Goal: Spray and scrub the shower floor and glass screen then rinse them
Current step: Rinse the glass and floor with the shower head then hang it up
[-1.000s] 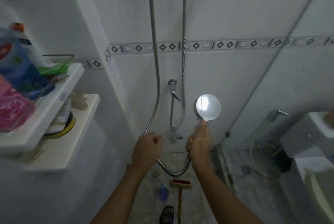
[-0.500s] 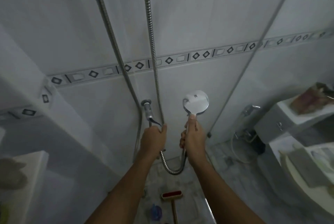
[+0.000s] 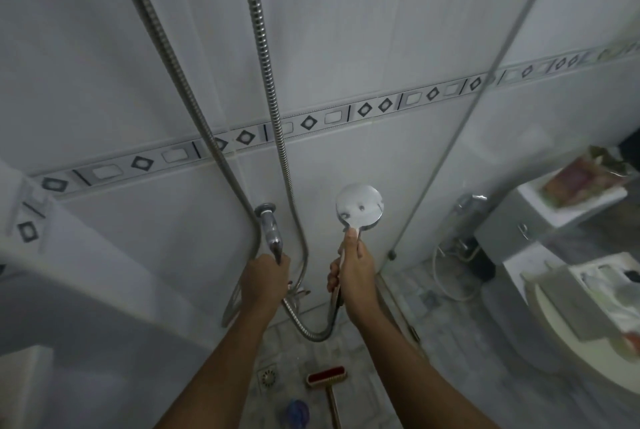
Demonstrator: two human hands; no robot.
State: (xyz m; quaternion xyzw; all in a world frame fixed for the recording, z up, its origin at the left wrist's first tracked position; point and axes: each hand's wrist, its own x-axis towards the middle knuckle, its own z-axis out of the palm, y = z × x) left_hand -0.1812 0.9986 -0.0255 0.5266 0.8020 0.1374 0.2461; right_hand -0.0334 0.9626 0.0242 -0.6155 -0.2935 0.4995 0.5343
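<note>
Left hand is clamped on the tap lever; the hand shower is gripped upright by the right hand.

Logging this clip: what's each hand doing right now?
Left hand: grips the tap lever.
Right hand: holds the shower head by its handle.

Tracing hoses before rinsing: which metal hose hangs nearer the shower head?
The ribbed middle hose, just left of the shower head; the other hose hangs farther left.
</note>
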